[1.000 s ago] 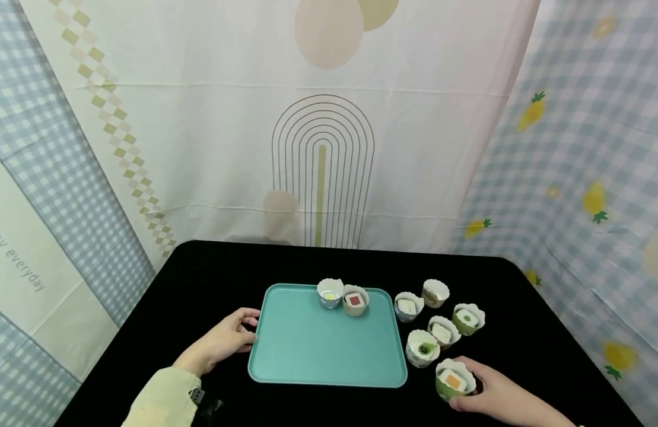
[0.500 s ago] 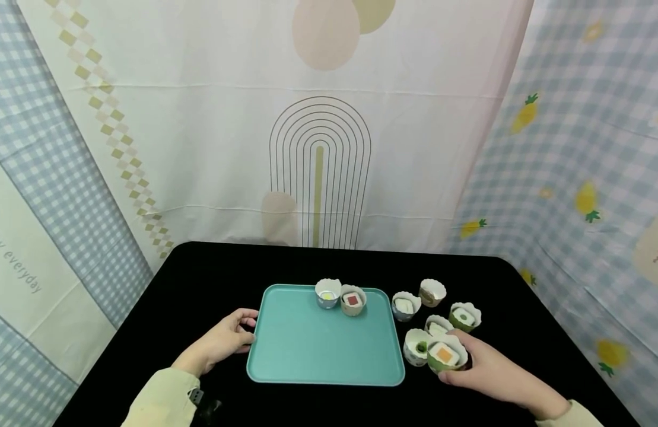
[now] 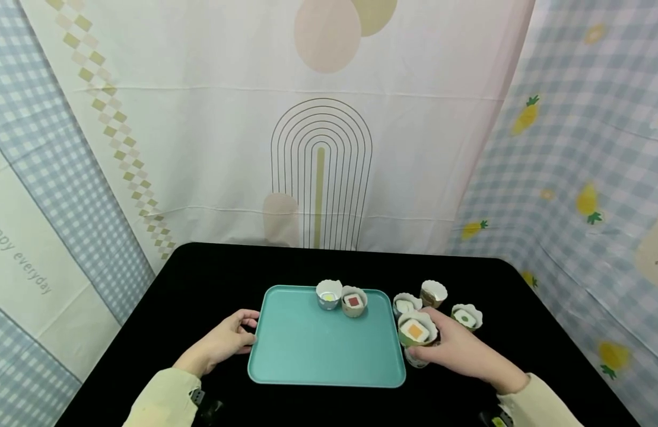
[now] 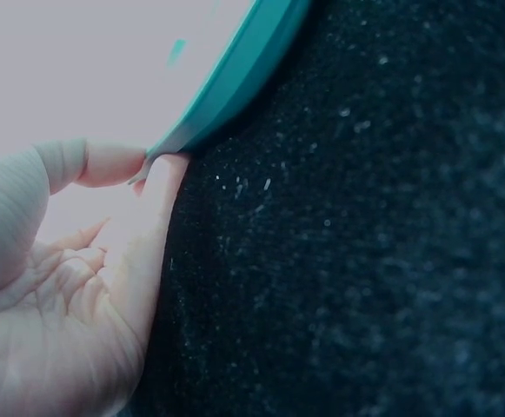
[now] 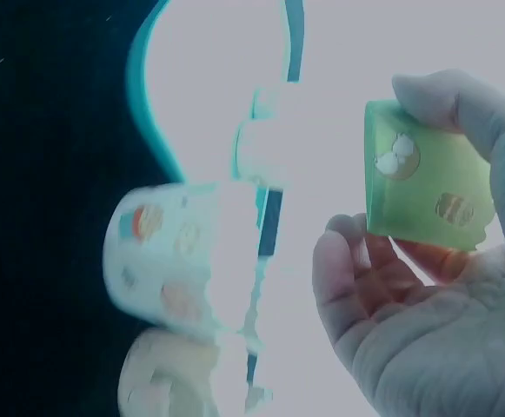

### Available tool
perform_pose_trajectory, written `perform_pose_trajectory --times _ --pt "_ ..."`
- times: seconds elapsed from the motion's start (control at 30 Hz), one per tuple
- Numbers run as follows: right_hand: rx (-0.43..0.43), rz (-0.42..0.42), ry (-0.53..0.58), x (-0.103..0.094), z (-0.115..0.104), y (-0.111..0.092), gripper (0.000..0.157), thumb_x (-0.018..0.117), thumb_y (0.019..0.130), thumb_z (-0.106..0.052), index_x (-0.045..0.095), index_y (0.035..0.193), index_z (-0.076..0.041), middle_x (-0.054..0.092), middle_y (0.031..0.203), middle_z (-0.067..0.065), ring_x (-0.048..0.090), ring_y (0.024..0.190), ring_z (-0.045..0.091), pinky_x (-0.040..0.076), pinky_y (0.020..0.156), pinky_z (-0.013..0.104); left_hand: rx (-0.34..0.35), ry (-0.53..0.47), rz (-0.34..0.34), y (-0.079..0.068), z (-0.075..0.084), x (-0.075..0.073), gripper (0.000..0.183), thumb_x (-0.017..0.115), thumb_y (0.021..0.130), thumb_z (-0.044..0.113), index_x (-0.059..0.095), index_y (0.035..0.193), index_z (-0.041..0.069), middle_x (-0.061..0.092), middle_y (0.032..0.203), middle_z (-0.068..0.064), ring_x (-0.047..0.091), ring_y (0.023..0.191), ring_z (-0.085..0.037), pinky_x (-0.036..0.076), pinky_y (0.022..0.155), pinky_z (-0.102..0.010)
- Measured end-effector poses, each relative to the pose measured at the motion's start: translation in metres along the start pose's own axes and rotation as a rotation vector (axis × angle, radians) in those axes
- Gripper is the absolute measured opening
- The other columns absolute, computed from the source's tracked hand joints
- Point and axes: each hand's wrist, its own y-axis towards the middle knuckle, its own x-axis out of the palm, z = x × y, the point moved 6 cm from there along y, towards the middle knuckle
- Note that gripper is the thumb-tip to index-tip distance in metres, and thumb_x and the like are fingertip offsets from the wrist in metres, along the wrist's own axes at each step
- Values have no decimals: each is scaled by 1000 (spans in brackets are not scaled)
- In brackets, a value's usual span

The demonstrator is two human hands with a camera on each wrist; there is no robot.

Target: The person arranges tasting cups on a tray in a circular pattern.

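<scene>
The left hand (image 3: 226, 339) pinches the left rim of a teal rectangular tray (image 3: 326, 347) between thumb and fingertip. The right hand (image 3: 459, 351) grips a scalloped green cup (image 5: 430, 182), its thumb on one side and its fingers curled round the other. That cup is upright, held up off the bench (image 3: 227, 279) close to the right edge of the tray, and it carries a white block with an orange square on top. The right wrist view shows small printed pictures on its wall.

Two cups stand on the tray near its back edge, side by side: a pale blue cup (image 3: 329, 305) with something yellow inside, and a beige cup (image 3: 353, 312) whose white block bears a dark red square.

Others stand on the bench to the right of the tray. A white patterned cup (image 5: 161, 252) is partly hidden by the green one in the head view. Behind it are a bluish cup (image 3: 407, 298) and a brown cup (image 3: 431, 295); farther right, a second green cup (image 3: 470, 311) holds a white block with a green centre.
</scene>
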Motion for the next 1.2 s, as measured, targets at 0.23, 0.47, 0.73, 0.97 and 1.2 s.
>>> perform_pose_trajectory --times 0.23,0.47,0.73,0.97,1.2 --pt "-23 24 -42 19 -9 28 60 74 84 -36 47 132 -11 57 112 8 60 98 23 52 80 39 -1 -8 -8 -1 0 0 49 61 87 -1 48 134 5 48 117 -14 54 89 -26 56 78 -42" --pt "-80 30 -28 43 -14 48 56 76 84 -30 49 129 -10 56 113 8 58 98 22 51 79 38 -2 -10 -26 -2 1 1 49 60 88 -1 47 135 4 47 118 -15 54 91 -26 55 79 -42" --pt "-97 37 -112 68 -12 56 52 77 83 -29 51 123 -10 55 107 4 57 93 17 50 77 36 13 -10 -32 -4 4 1 50 60 88 -1 46 135 3 47 119 -15 54 91 -26 55 79 -42" --pt "-90 14 -167 86 -4 58 51 78 80 -28 52 118 -7 53 104 3 56 90 15 50 76 34 10 -13 -27 -4 3 0 50 60 87 -1 47 135 3 47 118 -15 54 91 -26 55 79 -42" --pt "-38 74 -213 89 0 57 56 79 78 -30 51 118 -3 57 100 3 57 89 15 50 76 37 12 -13 -20 -4 3 1 50 60 87 -1 47 135 2 48 117 -15 54 90 -26 56 78 -42"
